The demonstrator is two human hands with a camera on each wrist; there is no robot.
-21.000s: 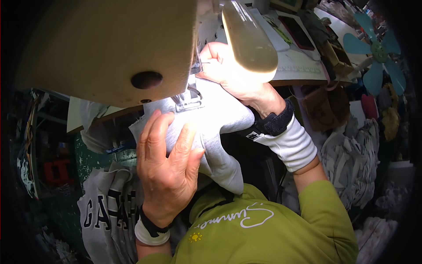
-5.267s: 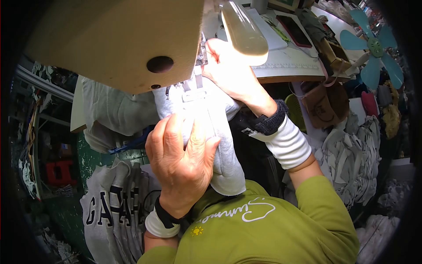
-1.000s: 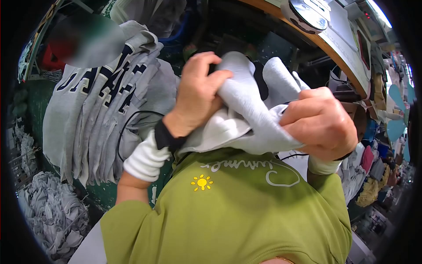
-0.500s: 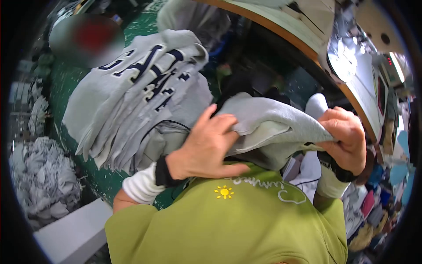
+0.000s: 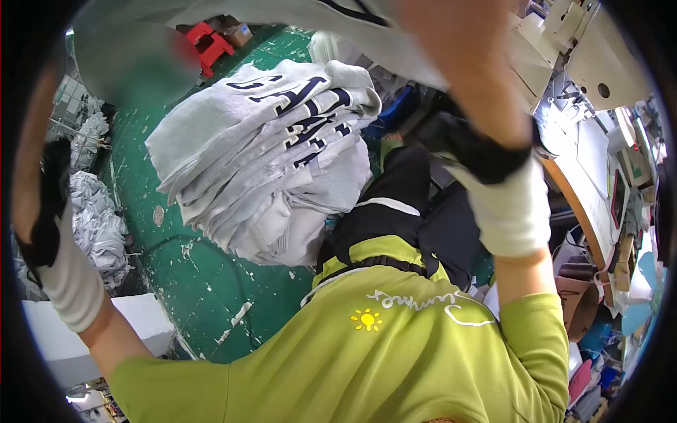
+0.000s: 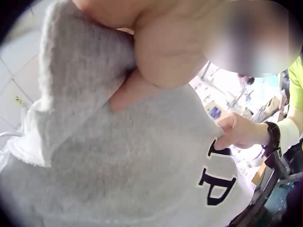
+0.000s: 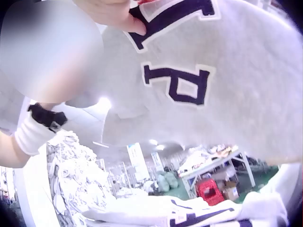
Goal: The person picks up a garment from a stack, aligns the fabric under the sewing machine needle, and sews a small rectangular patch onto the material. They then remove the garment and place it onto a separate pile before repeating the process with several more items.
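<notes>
Both hands hold up a grey garment piece (image 5: 282,25) with dark letters; it spans the top of the head view. In the left wrist view the left hand (image 6: 161,42) grips a folded part of the cloth (image 6: 142,151), its fingers partly hidden. Across from it, the right hand (image 6: 239,130) pinches the edge beside the letters. The right wrist view shows the right thumb over a letter, the right hand (image 7: 111,12) at the top and a letter P (image 7: 182,85) below. In the head view, the right hand (image 5: 458,49) is blurred.
A stack of grey pieces with dark letters (image 5: 261,155) lies on the worn green surface (image 5: 204,303). At the right stand a wood-edged table (image 5: 575,197) and a machine (image 5: 606,70). Scrap cloth (image 5: 95,225) is heaped at the left, a red stool (image 5: 208,46) behind.
Both hands have risen and spread apart from the lap, lifting the grey cloth to the top of the head view. The view has shifted, with the lettered stack nearer the middle.
</notes>
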